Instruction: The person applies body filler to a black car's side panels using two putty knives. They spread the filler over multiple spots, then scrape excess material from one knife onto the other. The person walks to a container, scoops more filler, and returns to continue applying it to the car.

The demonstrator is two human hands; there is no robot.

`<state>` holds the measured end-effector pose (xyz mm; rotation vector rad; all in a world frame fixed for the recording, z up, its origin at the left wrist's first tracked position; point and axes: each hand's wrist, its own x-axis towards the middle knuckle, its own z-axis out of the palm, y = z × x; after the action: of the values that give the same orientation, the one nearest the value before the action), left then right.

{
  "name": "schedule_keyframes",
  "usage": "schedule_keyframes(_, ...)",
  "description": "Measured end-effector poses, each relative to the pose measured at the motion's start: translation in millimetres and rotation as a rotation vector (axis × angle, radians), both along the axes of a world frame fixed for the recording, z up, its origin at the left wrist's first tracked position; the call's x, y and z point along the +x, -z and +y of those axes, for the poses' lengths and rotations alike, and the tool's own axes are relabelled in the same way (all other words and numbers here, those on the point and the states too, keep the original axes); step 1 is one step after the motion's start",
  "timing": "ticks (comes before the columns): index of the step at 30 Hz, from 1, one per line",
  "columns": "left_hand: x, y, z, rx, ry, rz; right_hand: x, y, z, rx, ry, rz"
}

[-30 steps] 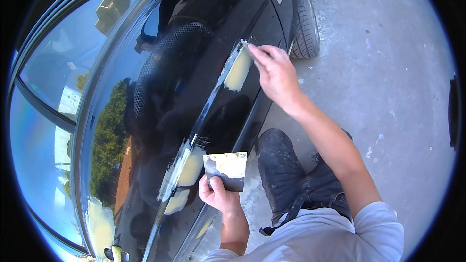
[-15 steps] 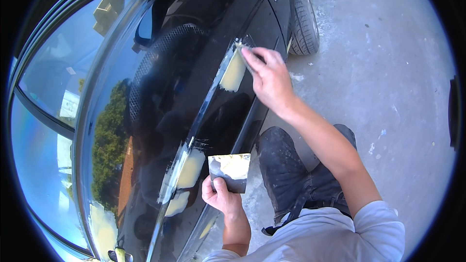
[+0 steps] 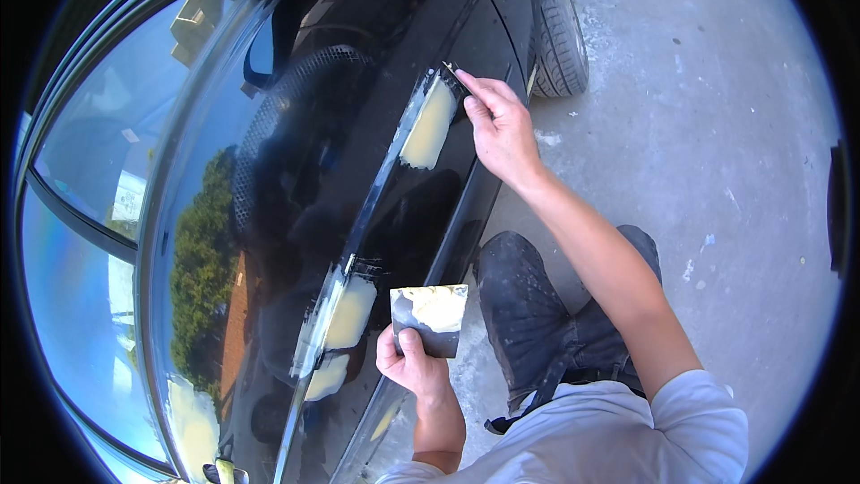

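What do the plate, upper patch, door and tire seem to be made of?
Plate: thin, flat, dull grey; metal or hard plastic, can't tell.
Upper patch: probably filler paste; pale yellow, matte, ragged-edged.
Door: likely painted metal; glossy black with mirror-like reflections.
Tire: rubber, by its dull dark surface and grooved tread.

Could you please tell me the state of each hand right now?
Left hand: closed, holding a square plate bearing cream paste.
Right hand: closed, pinching a thin dark tool.
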<state>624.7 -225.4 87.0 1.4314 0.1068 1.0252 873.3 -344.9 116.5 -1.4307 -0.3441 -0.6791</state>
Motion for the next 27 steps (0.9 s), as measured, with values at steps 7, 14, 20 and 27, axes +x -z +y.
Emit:
schedule_keyframes(7,2,-4,-3,-0.008,0.003,0.020,-53,8,32,-0.102,0.021,-0.152)
schedule_keyframes(14,11,-14,-16,0.030,0.027,-0.012,-91,7,27,-0.156,-0.146,-0.253)
schedule_keyframes(20,28,-11,-16,-0.003,-0.014,0.074,-115,3,-42,0.494,-1.077,0.190)
schedule_keyframes(27,33,-5,-25,-0.041,0.021,0.000,-124,8,-84,-0.023,-0.987,0.233)
